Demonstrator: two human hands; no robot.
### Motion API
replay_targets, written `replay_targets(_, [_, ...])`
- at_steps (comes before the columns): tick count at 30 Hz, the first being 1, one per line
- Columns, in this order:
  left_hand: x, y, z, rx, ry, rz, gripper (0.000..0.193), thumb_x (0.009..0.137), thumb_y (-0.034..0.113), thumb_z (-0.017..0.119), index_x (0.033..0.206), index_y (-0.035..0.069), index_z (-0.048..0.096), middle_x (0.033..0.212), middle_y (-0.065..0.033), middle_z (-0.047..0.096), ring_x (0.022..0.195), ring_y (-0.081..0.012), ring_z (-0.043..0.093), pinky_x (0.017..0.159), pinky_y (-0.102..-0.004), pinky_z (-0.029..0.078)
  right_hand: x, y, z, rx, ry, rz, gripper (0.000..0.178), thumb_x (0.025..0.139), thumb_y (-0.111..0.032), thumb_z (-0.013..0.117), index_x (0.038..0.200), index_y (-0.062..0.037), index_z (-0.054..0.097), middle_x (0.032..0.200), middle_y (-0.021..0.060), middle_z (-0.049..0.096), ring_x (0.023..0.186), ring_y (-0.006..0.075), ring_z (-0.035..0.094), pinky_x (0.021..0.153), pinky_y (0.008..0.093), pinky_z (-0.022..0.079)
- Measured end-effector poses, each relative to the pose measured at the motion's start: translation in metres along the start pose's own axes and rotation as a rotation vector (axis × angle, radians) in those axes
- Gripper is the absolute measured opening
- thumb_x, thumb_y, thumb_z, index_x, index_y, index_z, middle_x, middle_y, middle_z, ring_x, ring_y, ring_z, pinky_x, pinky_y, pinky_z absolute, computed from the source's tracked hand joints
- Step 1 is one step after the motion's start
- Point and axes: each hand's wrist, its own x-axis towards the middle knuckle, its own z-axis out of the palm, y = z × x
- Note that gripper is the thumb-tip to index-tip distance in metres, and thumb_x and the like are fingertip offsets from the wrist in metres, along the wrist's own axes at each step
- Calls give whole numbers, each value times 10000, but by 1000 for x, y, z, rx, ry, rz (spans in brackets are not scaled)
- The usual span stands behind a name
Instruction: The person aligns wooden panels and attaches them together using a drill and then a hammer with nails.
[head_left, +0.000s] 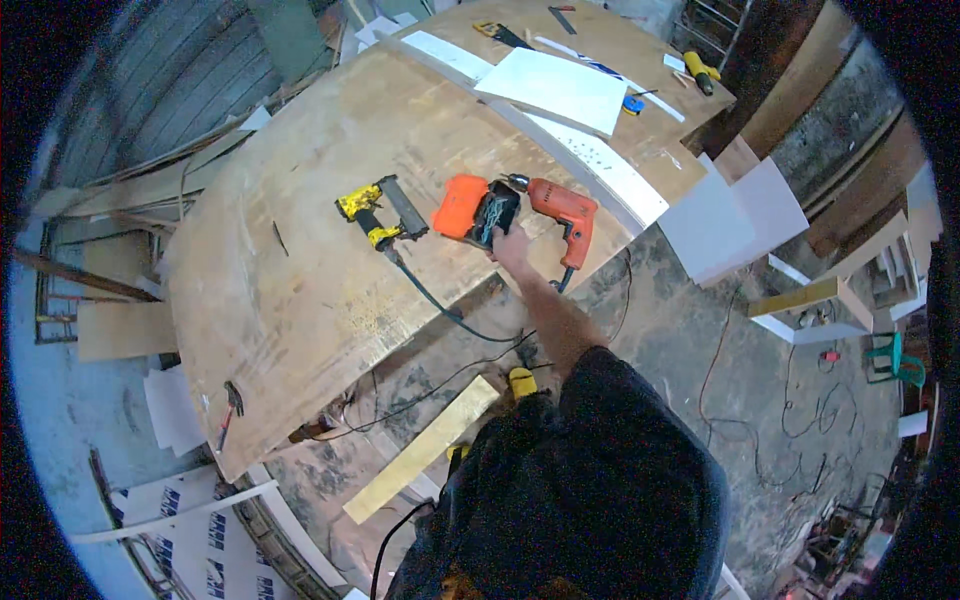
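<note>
My right hand [511, 248] is at the near right corner of an open case [462, 208] with an orange lid. Its fingers are curled at the edge of the dark half, where a pile of small metal screws [493, 214] lies. Just right of the case rests an orange-red corded drill [566, 208], its chuck pointing at the case. Left of the case lies a yellow and black nail gun [380, 212] with a hose running off the near edge of the wooden table [290, 290]. My left hand is out of view.
A hammer [232, 400] lies at the table's near left corner. Toward the far side are a white panel [552, 90], a handsaw [502, 36], a blue tape measure [633, 104] and a yellow-black tool [702, 73]. A yellowish board [422, 450] and cables [715, 375] are below the table.
</note>
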Motion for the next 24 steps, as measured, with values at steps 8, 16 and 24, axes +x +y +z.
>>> replay_targets(8, [3,112,31,89,-40,210,388,945,432,570,1126,92,618,988,-94,682,831,-203,678,595,-307,490,3,3,-1,-383,26,31,417,832,-162,653,1152,52,495,896,229,665,797,306,692,690,388,542])
replay_targets(16, [17,46,33,346,-187,361,316,919,395,615,1051,108,622,965,-64,675,810,-197,664,585,-321,484,41,-54,-27,-236,222,-444,350,831,-185,641,1111,18,586,949,211,654,927,340,655,826,415,502])
replay_targets(24, [-15,-34,38,258,-78,108,321,910,401,622,1047,111,615,958,-60,672,807,-196,658,583,-329,480,103,-94,-9,-999,-673,-676,219,833,-167,529,956,-69,682,945,185,677,878,357,652,814,446,507])
